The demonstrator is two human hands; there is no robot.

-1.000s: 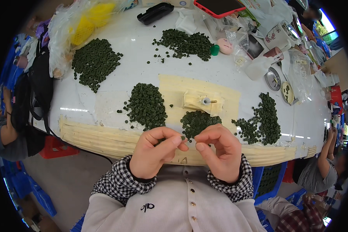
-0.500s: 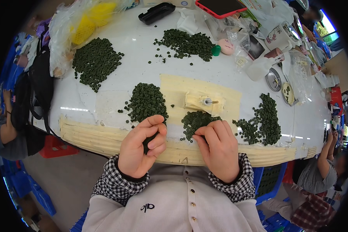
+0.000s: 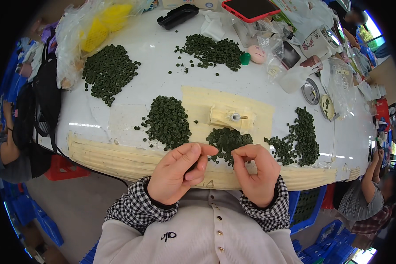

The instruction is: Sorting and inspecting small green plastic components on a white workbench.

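My left hand (image 3: 179, 170) is curled, thumb against forefinger, just in front of a heap of small dark green round pieces (image 3: 167, 122). A few such pieces show dark inside its bent fingers. Thumb and forefinger of my right hand (image 3: 257, 173) are pinched together at the near edge of a smaller green pile (image 3: 226, 141); whatever lies between the tips is too small to make out. Behind that pile, a block wrapped in cream tape (image 3: 220, 115) carries a short metal pin (image 3: 242, 117) in a pale sleeve.
More green pieces form piles at the right (image 3: 306, 136), back middle (image 3: 211, 50) and far left (image 3: 112, 72). A red-edged phone (image 3: 251, 9), a black tray (image 3: 178, 16), plastic bags (image 3: 70, 53) and a round tin lid (image 3: 311, 91) line the back and sides. Other people sit at both sides.
My left hand has moved right and nearer to me, toward the right hand. The right hand has shifted slightly right, its fingertips drawing back from the middle of the small pile.
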